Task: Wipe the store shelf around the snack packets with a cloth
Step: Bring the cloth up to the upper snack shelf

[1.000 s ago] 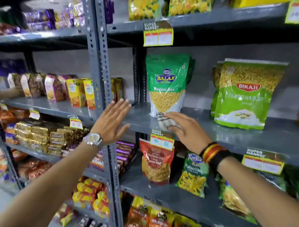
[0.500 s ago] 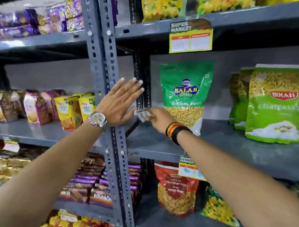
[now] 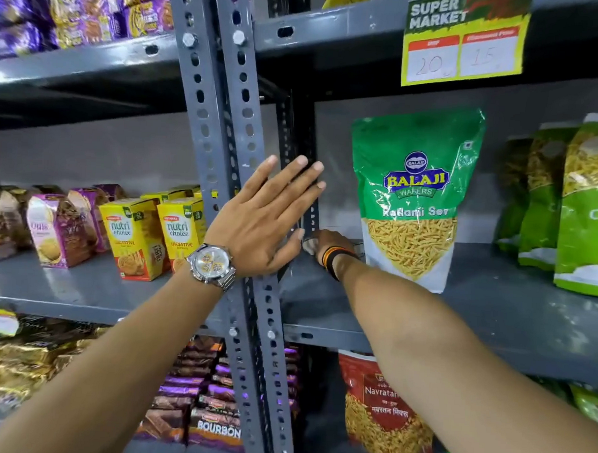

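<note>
My right hand [image 3: 331, 243] reaches deep into the back left corner of the grey shelf [image 3: 492, 323]. It is closed on a small pale cloth [image 3: 309, 245], which shows only as a bunched edge by the rear upright. Just right of the hand stands a green Balaji snack packet [image 3: 413, 197], upright on the shelf. My left hand [image 3: 267, 214], a watch on its wrist, lies flat with fingers spread against the perforated grey upright post [image 3: 223, 120] and holds nothing. More green snack packets [image 3: 586, 211] stand at the far right of the same shelf.
Yellow and purple biscuit boxes [image 3: 132, 236] fill the shelf left of the post. A price tag [image 3: 465, 41] hangs from the shelf above. Red snack packets [image 3: 382, 408] and biscuit packs [image 3: 214, 411] sit on the shelf below.
My right hand with the cloth has slid from the shelf's front, by the Balaji packet, back into the rear left corner. The view has moved closer. My left hand has stayed against the post.
</note>
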The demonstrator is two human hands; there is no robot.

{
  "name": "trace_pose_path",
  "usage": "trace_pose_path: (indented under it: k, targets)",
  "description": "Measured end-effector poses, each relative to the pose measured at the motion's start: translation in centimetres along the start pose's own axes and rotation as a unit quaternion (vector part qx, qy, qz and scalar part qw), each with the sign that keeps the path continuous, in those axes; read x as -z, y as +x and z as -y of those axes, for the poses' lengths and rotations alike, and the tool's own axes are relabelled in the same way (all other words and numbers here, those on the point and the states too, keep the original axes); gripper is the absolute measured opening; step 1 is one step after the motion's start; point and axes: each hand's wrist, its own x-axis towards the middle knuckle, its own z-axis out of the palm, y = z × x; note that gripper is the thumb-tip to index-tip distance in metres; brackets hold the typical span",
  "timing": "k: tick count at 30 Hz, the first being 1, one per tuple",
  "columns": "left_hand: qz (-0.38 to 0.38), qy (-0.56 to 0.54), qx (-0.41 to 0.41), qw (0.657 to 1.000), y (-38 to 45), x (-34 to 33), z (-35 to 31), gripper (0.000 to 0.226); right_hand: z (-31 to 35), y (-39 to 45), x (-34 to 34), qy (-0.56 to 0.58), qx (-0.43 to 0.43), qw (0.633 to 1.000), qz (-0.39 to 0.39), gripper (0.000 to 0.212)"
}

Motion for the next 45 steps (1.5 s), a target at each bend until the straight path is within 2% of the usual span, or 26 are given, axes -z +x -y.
trace_pose_path:
  k: [4, 8, 11, 15, 20, 23, 27, 30, 35, 39, 45]
  targets:
    - [-0.003, 0.001, 0.005, 1.000, 0.1, 0.1, 0.0, 0.067, -0.2, -0.2, 0.2, -0.015, 0.022, 0.999, 0.046, 0.021]
    - [0.003, 0.004, 0.011, 1.000, 0.0, 0.4, -0.1, 0.067, -0.6, -3.4, 0.2, -0.034, 0.130, 0.986, 0.102, 0.035]
    - [0.010, 0.002, 0.012, 1.000, 0.0, 0.6, -0.3, 0.067, -1.5, -8.5, 2.0, -0.024, 0.226, 0.964, 0.141, 0.037]
    - [0.004, 0.000, 0.018, 1.000, 0.1, 0.6, -0.5, 0.066, -3.0, -11.6, 5.3, -0.030, 0.266, 0.941, 0.209, 0.039]
    - [0.003, -0.006, 0.057, 0.998, -0.1, 0.3, -1.2, 0.067, -1.5, -10.1, 4.8, 0.028, 0.286, 0.944, 0.165, 0.038]
    - [-0.011, -0.025, 0.103, 0.994, -0.7, 0.1, -2.5, 0.065, -1.0, -10.1, 3.0, 0.025, 0.303, 0.934, 0.187, 0.037]
    - [0.000, -0.035, 0.140, 0.990, -1.6, -0.4, -4.2, 0.067, -3.3, -12.7, 4.7, 0.047, 0.321, 0.913, 0.245, 0.036]
    - [0.007, -0.032, 0.142, 0.989, -1.7, -0.8, -4.4, 0.066, -4.9, -13.9, 7.4, 0.065, 0.306, 0.907, 0.281, 0.035]
    - [0.000, -0.024, 0.144, 0.989, -1.7, -1.0, -4.6, 0.063, -2.8, -12.8, 6.5, 0.072, 0.292, 0.932, 0.203, 0.035]
    - [-0.002, -0.015, 0.136, 0.991, -2.5, -1.1, -5.2, 0.062, -2.9, -13.1, 3.9, 0.060, 0.296, 0.933, 0.197, 0.039]
    - [0.005, -0.015, 0.147, 0.989, -2.6, -1.4, -5.4, 0.059, -7.1, -15.9, 9.0, 0.074, 0.290, 0.914, 0.274, 0.036]
